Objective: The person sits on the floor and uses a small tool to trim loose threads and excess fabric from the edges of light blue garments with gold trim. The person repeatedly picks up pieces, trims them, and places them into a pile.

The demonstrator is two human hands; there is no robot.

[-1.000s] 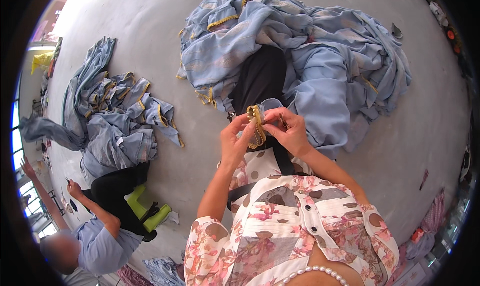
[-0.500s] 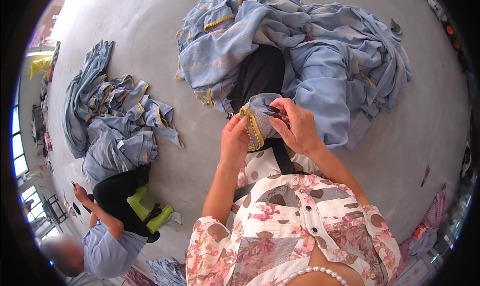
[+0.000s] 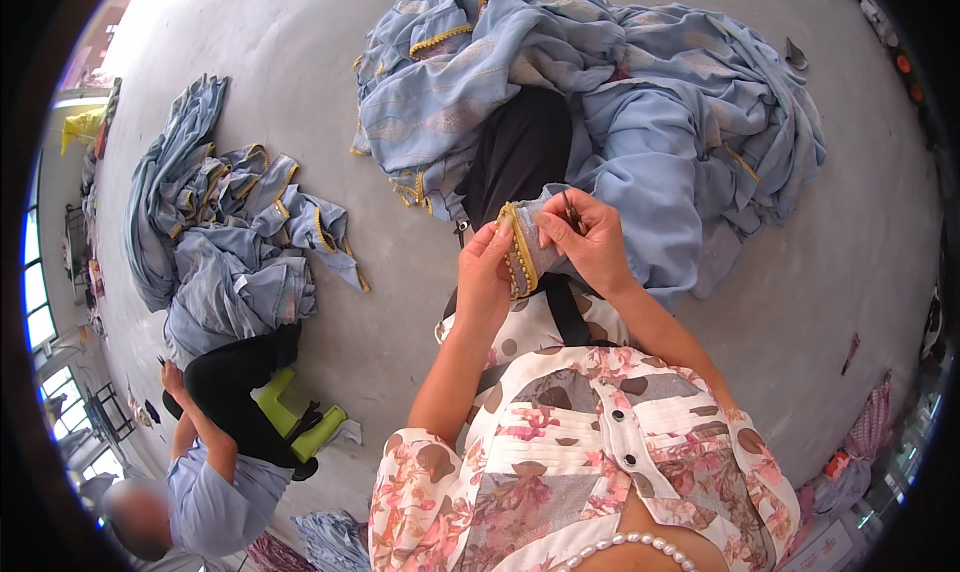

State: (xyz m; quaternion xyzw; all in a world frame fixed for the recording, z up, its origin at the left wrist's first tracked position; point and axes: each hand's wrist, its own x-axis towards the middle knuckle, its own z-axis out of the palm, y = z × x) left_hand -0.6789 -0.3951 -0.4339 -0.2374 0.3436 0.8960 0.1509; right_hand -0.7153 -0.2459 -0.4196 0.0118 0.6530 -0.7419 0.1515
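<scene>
My left hand pinches a piece of blue-grey fabric at its yellow trim, which carries a row of small beads or bobbles. My right hand is closed around small dark thread snips, their points upward beyond the fingers. Its thumb and fingertips touch the fabric's right side. Over my lap and out across the floor spreads a large heap of light blue garments with yellow edging, partly covering my black-clothed leg.
On the left, a second heap of blue garments lies before a seated person holding a small dark tool. A lime-green stool stands by that person. A pink checked cloth lies at the far right, and a small dark object rests beyond my heap.
Both hands have shifted slightly, the left one to the right along with the trim. The snips now point up from my right hand. The other person's hand has moved a little right.
</scene>
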